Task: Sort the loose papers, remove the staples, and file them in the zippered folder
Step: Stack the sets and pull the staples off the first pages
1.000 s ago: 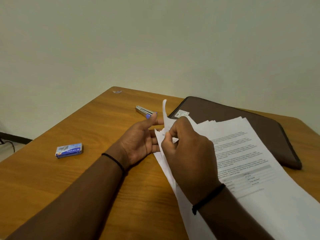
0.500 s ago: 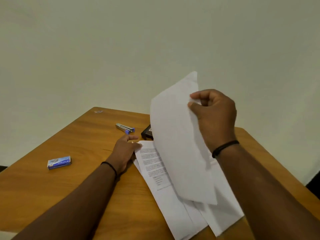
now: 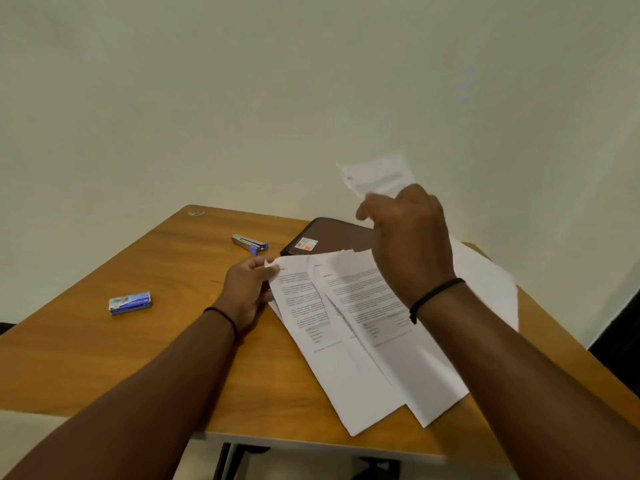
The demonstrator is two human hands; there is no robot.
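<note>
While the right hand [image 3: 408, 237] holds a lifted sheet [image 3: 375, 174] at one o'clock, the left hand [image 3: 247, 289] pinches only the printed pages' [image 3: 346, 306] corner; they could slide off the worktop [image 3: 121, 358].

Office-like room: wooden desk [image 3: 104, 341] against bare wall [image 3: 242, 98]; on desk papers [image 3: 346, 341], stapler [image 3: 250, 242], staple box [image 3: 130, 302], folder [image 3: 332, 235].
</note>
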